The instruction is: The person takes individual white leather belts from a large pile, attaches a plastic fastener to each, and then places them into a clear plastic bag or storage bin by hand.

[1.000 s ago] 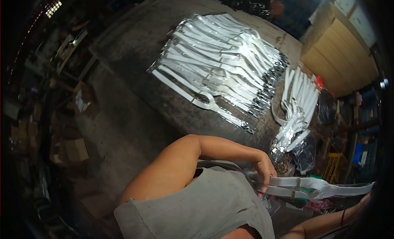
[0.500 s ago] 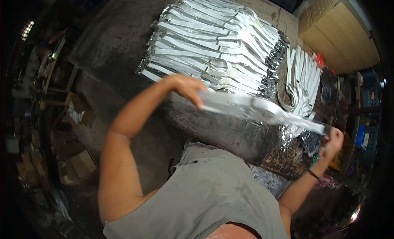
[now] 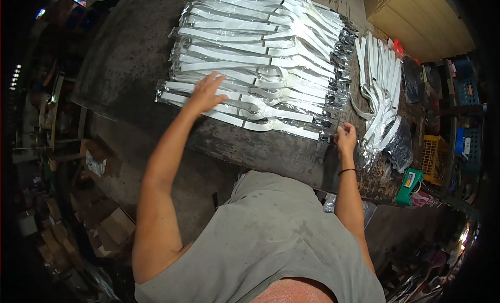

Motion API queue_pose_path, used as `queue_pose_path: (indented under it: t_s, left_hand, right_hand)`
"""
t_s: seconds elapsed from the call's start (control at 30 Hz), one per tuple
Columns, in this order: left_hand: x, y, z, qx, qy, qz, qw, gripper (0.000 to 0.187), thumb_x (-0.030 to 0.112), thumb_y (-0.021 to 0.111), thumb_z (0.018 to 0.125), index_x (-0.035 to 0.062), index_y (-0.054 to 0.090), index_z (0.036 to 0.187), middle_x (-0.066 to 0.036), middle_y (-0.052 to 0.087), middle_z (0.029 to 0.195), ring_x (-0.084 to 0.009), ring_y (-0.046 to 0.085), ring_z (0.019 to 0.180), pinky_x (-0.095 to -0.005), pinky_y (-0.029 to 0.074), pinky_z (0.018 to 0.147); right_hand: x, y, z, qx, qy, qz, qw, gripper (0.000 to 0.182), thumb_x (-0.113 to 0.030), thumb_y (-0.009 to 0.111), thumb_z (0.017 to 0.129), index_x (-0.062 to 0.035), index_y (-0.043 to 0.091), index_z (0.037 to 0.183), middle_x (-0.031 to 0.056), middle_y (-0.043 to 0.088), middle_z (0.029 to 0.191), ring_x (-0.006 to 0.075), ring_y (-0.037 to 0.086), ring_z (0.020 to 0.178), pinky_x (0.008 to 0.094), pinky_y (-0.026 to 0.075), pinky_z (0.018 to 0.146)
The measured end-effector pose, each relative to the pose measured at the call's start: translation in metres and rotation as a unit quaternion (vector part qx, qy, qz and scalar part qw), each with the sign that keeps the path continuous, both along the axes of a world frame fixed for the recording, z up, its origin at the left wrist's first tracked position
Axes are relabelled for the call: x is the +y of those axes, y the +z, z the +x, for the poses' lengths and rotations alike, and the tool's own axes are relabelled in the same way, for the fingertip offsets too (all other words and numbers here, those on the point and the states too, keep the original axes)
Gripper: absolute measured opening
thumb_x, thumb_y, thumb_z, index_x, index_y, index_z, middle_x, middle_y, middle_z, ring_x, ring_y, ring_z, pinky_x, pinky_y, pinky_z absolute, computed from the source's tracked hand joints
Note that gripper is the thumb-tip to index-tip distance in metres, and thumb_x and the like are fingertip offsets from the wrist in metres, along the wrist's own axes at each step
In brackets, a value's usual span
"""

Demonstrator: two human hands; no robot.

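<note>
Several white straps in clear plastic (image 3: 281, 61) lie side by side in a wide, overlapping row on the dark worktable (image 3: 245, 149). My left hand (image 3: 207, 93) rests over the near straps toward their left end, fingers spread. At the right end of the nearest strap (image 3: 294, 130), beside its black end piece, is my right hand (image 3: 346, 135), its fingers curled; whether it pinches anything is too small to tell. Right of the row lies a loose bundle of white straps (image 3: 380, 84).
A cardboard box (image 3: 422, 22) stands at the back right. Black plastic bags (image 3: 400, 147), a green object (image 3: 409, 186) and a yellow crate (image 3: 434, 158) are at the right. Shelving and open boxes (image 3: 112, 227) stand to the left.
The strap that was stretched blurred between my hands now lies at the near side of the row. My right hand has moved left, and my left hand up and left with its fingers spread.
</note>
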State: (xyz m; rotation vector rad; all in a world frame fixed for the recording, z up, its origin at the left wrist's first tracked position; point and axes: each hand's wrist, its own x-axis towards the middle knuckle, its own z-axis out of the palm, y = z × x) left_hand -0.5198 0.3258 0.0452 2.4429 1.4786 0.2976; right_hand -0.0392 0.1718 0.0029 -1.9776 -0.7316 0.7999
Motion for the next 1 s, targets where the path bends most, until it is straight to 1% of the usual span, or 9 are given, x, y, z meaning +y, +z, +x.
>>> queue_pose_path:
  t_s: [0.07,0.23,0.47,0.67,0.77,0.83,0.87,0.93,1.0]
  left_hand:
    - [-0.029,-0.004,0.033,-0.069,0.003,0.014,0.997,0.063,0.034,0.071,0.079,0.0091,0.048,0.133,-0.022,0.040,0.139,-0.0383,0.038,0.130,-0.0452,0.033,0.106]
    - [-0.084,-0.024,0.098,-0.088,0.031,0.034,0.995,0.063,0.031,0.070,0.079,0.0070,0.047,0.133,-0.020,0.041,0.137,-0.0387,0.033,0.131,-0.0479,0.026,0.108]
    - [-0.109,-0.047,0.131,-0.031,0.073,0.055,0.995,0.062,0.022,0.070,0.079,0.0071,0.045,0.133,-0.017,0.042,0.130,-0.0383,0.030,0.132,-0.0592,0.022,0.106]
    - [-0.126,-0.023,0.167,-0.055,0.114,0.131,0.983,0.071,0.026,0.068,0.081,0.0053,0.036,0.141,-0.025,0.034,0.142,-0.0441,0.027,0.133,-0.0532,0.021,0.108]
    - [-0.142,-0.018,0.210,-0.110,0.055,0.091,0.988,0.066,0.020,0.066,0.083,0.0039,0.037,0.140,-0.025,0.031,0.143,-0.0427,0.028,0.133,-0.0490,0.024,0.109]
    - [-0.155,-0.017,0.245,-0.142,-0.005,0.047,0.989,0.060,0.015,0.066,0.083,0.0028,0.042,0.137,-0.024,0.032,0.143,-0.0410,0.032,0.132,-0.0438,0.028,0.108]
    - [-0.161,-0.016,0.264,-0.182,-0.038,0.018,0.982,0.056,0.015,0.068,0.082,0.0023,0.047,0.131,-0.027,0.036,0.139,-0.0443,0.035,0.129,-0.0472,0.030,0.107]
    - [-0.170,-0.012,0.302,-0.198,-0.107,-0.009,0.974,0.048,0.014,0.069,0.081,0.0041,0.054,0.125,-0.025,0.040,0.136,-0.0431,0.039,0.127,-0.0458,0.034,0.105]
    - [-0.174,-0.008,0.336,-0.219,-0.180,-0.011,0.959,0.038,0.014,0.070,0.080,0.0052,0.060,0.116,-0.023,0.045,0.132,-0.0413,0.043,0.124,-0.0443,0.037,0.103]
  right_hand:
    - [-0.015,0.000,0.020,0.029,0.005,0.009,1.000,0.026,-0.013,0.062,0.087,-0.0025,0.055,0.109,0.0057,0.055,0.104,0.0105,0.055,0.062,0.0243,0.046,0.049]
    - [-0.068,0.011,0.035,0.045,-0.038,0.005,0.998,0.017,-0.014,0.061,0.089,-0.0057,0.058,0.103,-0.0003,0.056,0.079,0.0082,0.053,0.058,0.0221,0.045,0.051]
    - [-0.147,-0.016,0.085,0.059,-0.068,-0.015,0.996,0.013,-0.018,0.061,0.090,-0.0074,0.060,0.098,-0.0006,0.058,0.076,0.0077,0.055,0.056,0.0218,0.047,0.050]
    - [-0.186,-0.017,0.127,-0.038,-0.096,-0.025,0.994,0.013,-0.016,0.061,0.088,-0.0031,0.062,0.093,-0.0010,0.057,0.070,0.0069,0.055,0.055,0.0219,0.045,0.048]
    - [-0.203,-0.036,0.155,-0.043,-0.111,0.020,0.993,0.014,-0.016,0.060,0.089,-0.0030,0.062,0.094,-0.0008,0.057,0.071,0.0070,0.055,0.056,0.0226,0.045,0.048]
    - [-0.215,-0.046,0.175,-0.131,-0.111,0.011,0.985,0.017,-0.016,0.059,0.089,-0.0016,0.063,0.097,0.0012,0.059,0.073,0.0094,0.056,0.060,0.0256,0.047,0.052]
    - [-0.219,-0.037,0.182,-0.131,-0.124,0.015,0.984,0.017,-0.016,0.059,0.089,-0.0016,0.063,0.097,0.0012,0.059,0.073,0.0094,0.056,0.060,0.0256,0.047,0.052]
    - [-0.221,-0.007,0.192,-0.128,-0.187,-0.015,0.974,0.021,-0.017,0.059,0.088,0.0003,0.064,0.099,0.0117,0.065,0.087,0.0242,0.062,0.082,0.0336,0.048,0.077]
    - [-0.230,-0.011,0.216,-0.123,-0.206,-0.011,0.971,0.020,-0.014,0.056,0.089,-0.0002,0.064,0.100,0.0139,0.066,0.091,0.0273,0.063,0.086,0.0351,0.048,0.079]
